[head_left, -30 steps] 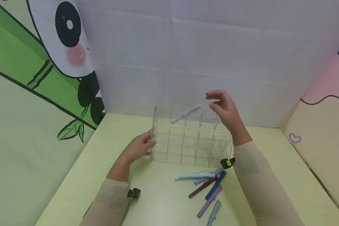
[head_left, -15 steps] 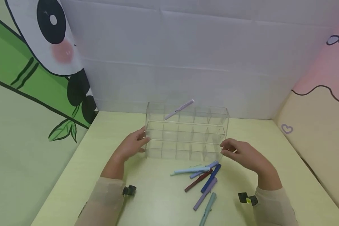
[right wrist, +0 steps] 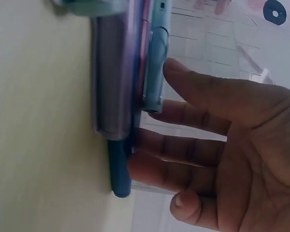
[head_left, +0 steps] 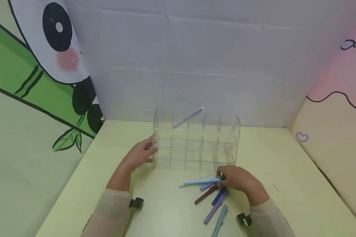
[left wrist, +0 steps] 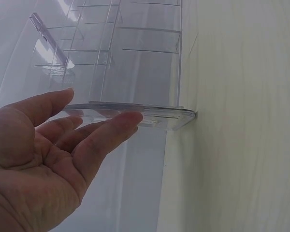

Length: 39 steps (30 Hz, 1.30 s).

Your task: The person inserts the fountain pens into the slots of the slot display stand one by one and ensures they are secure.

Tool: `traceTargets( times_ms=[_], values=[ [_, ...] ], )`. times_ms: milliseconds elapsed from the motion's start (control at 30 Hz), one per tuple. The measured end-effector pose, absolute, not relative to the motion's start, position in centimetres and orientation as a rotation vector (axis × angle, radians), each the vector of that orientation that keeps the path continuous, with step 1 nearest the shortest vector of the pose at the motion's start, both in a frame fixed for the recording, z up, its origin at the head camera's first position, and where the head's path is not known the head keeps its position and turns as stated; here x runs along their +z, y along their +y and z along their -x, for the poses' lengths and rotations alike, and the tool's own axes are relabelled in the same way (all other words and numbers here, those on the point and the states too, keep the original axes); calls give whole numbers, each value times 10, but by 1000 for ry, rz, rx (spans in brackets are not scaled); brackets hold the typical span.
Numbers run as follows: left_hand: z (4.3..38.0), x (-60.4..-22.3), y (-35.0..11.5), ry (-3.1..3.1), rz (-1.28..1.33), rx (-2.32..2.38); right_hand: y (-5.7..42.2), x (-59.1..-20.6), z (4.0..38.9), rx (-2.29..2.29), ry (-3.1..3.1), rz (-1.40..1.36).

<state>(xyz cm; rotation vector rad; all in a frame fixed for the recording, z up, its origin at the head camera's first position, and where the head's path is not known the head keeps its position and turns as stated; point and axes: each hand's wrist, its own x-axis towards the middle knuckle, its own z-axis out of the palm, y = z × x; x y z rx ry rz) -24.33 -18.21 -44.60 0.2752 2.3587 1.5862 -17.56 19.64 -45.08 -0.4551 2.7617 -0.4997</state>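
Note:
A clear plastic pen rack (head_left: 194, 144) with several tiers of compartments stands on the table. My left hand (head_left: 138, 154) holds its left side panel, thumb over the front edge and fingers on the outside, as the left wrist view also shows. A lilac pen (head_left: 188, 118) leans tilted in the top tier. My right hand (head_left: 238, 179) is at the pile of pens before the rack. In the right wrist view its thumb and fingers lie around the end of a light blue pen (right wrist: 157, 72), without a plain grip. A dark red pen (head_left: 206, 195) and dark blue pen (head_left: 218, 197) lie beside it.
A purple pen (head_left: 216, 208) and a teal pen (head_left: 220, 220) lie nearer the table's front. A periwinkle pen (head_left: 207, 186) is partly under the light blue one. Behind the rack rises a white wall sheet (head_left: 178, 65); painted panels flank both sides.
My right hand has come down from beside the leaning lilac pen, past the rack's right side, to the pens on the table. The left hand stays on the rack.

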Motion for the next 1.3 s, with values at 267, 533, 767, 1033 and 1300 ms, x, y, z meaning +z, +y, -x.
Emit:
traceTargets(
  times_ms=[267,533,767,1033,1300],
  values=[
    [244,-447,-180,2363,-263,1590,194,-459,177,-442,2817,492],
    [246,-447,-180,2363,-268,1601,211,-438,178,-644,2759,519],
    [244,-445,-180,2360,-258,1578,210,-430,177,-981,2740,673],
    [245,-451,-182,2356,-264,1590,197,-442,179,-1398,2672,826],
    [246,-451,-184,2361,-261,1601,183,-451,179,-1388,2828,828]
  ],
)
